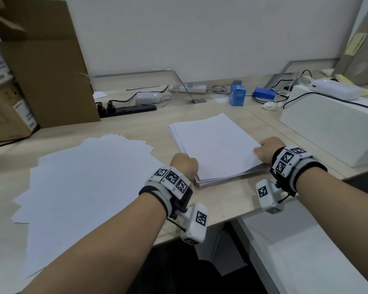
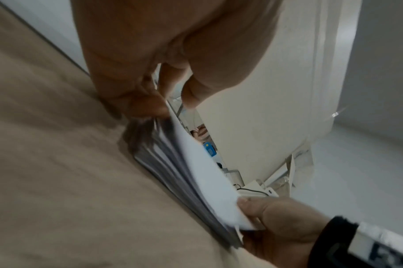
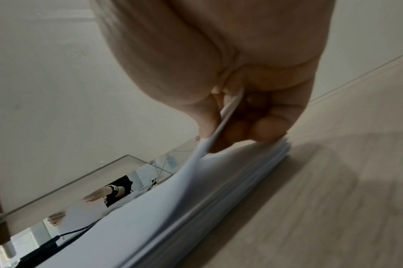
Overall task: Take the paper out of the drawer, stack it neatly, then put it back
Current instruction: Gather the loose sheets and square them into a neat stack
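Observation:
A squared stack of white paper (image 1: 215, 147) lies on the wooden desk (image 1: 227, 200), with its top sheets lifted at the near edge. My left hand (image 1: 186, 165) is curled at the stack's near left corner. In the left wrist view, the left hand (image 2: 170, 103) has thumb and fingers pinching the raised sheets of the stack (image 2: 196, 174). My right hand (image 1: 263, 150) grips the near right corner. In the right wrist view, the right hand (image 3: 228, 127) pinches a few top sheets of the stack (image 3: 196, 208) between thumb and fingers. Loose fanned sheets (image 1: 83, 187) lie to the left.
Cardboard boxes (image 1: 47, 66) stand at the back left, beside a black power strip (image 1: 128, 109). A blue box (image 1: 238, 95) and cables lie at the back. A white box (image 1: 331, 124) sits on the right. A white surface (image 1: 306, 251) lies below the desk edge at lower right.

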